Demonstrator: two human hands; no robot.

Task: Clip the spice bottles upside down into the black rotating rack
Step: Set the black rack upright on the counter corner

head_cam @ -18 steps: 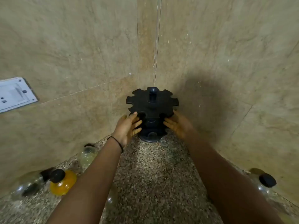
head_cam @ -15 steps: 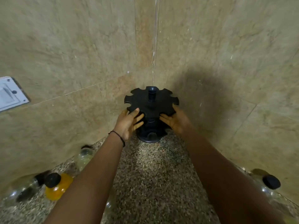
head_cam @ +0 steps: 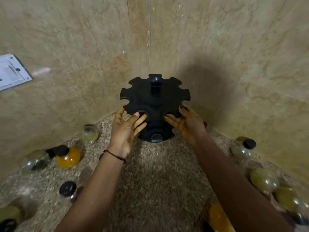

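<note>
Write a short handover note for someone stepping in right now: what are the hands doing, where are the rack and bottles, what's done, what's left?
Left hand: open, fingers straight against the near-left edge of the black rack.
Right hand: open, fingers on the rack's near-right edge.
The rack stands in the wall corner on the speckled counter; every slot in view is empty.
Loose on the counter: an orange bottle to the left, a black-capped clear bottle to the right, others on both sides.
Done: nothing clipped in.
Left: clip every bottle in, upside down.
</note>
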